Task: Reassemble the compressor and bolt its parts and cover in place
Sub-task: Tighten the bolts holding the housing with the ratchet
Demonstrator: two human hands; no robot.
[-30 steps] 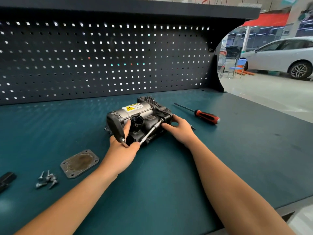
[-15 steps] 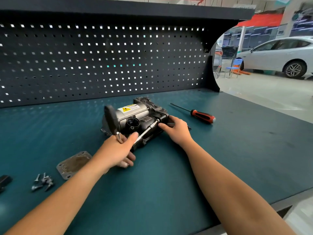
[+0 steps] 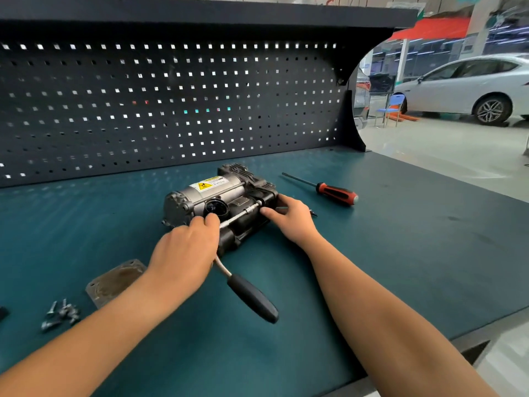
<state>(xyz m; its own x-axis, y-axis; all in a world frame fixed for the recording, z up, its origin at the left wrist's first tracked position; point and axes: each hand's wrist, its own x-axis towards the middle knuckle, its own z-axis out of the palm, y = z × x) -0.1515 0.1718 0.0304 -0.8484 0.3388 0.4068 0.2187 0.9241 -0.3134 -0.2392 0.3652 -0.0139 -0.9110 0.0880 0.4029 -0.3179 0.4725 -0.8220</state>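
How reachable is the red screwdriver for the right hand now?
Likely yes: the screwdriver lies just beyond the right hand on the bench, path looks clear; that hand holds the compressor.

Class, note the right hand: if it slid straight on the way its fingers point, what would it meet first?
Likely the compressor: the right hand grips its black end, beside the tip of the ratchet.
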